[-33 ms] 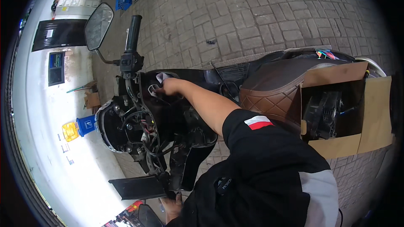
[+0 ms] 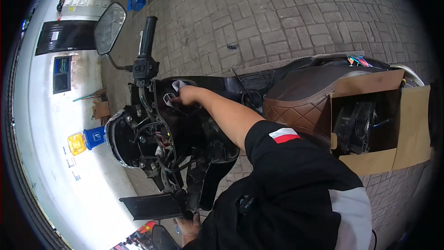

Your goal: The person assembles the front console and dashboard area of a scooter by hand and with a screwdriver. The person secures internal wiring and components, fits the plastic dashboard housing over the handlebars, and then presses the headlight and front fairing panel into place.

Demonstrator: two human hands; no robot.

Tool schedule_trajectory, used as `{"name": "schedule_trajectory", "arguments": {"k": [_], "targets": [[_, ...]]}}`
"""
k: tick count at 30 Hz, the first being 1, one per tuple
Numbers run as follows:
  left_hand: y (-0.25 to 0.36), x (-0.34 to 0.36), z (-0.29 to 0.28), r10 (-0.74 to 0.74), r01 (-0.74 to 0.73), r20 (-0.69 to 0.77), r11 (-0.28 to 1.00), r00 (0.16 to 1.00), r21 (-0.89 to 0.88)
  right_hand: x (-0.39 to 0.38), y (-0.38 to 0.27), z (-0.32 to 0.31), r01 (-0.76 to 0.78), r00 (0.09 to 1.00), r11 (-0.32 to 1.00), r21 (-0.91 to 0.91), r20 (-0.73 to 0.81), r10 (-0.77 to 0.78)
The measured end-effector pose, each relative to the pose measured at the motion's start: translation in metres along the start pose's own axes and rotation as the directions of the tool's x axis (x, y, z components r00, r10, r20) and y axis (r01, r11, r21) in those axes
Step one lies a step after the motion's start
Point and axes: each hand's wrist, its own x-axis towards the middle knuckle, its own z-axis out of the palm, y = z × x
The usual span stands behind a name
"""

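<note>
My right hand [image 2: 187, 96] reaches across to the black inner panel [image 2: 203, 83] behind the handlebar of a partly stripped scooter. Its fingers are closed, and what they may hold is hidden. A grey, cloth-like piece [image 2: 178, 84] shows against the hand's upper side, and a pale-rimmed fitting [image 2: 169, 99] lies by the fingertips. Down at the lower edge, my left hand [image 2: 188, 228] is beside the black body panel [image 2: 208, 185], below a flat black piece [image 2: 152, 207]. Its thumb shows, but the other fingers are hidden.
A cardboard box [image 2: 414, 129] with a black part in it stands by the brown quilted seat [image 2: 300, 97]. The handlebar grip [image 2: 147, 34] and mirror [image 2: 110, 28] stick out at upper left. Bare wiring [image 2: 162, 139] shows at the front. Yellow and blue bins [image 2: 95, 138] stand by the white wall.
</note>
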Motion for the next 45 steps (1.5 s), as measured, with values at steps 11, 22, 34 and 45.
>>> {"name": "schedule_trajectory", "arguments": {"k": [11,22,34,45], "targets": [[0.026,0.004,-0.001,0.052,-0.046,-0.03,0.986,0.998,0.163,-0.02,-0.014,-0.006,0.149,0.984,0.989,-0.001,-0.101,-0.148],[0.061,0.018,-0.005,-0.043,0.041,-0.069,0.999,0.997,-0.032,-0.026,-0.03,-0.029,0.121,0.992,0.974,-0.19,0.053,-0.113],[0.056,0.016,-0.009,-0.034,-0.056,-0.215,0.916,0.976,-0.397,-0.132,-0.193,-0.11,0.433,0.764,0.821,-0.372,-0.331,-0.553],[-0.006,0.023,-0.036,-0.373,-0.114,-0.478,0.683,0.796,-0.722,-0.132,-0.268,-0.071,0.4,0.913,0.08,-0.913,0.405,0.052]]}}
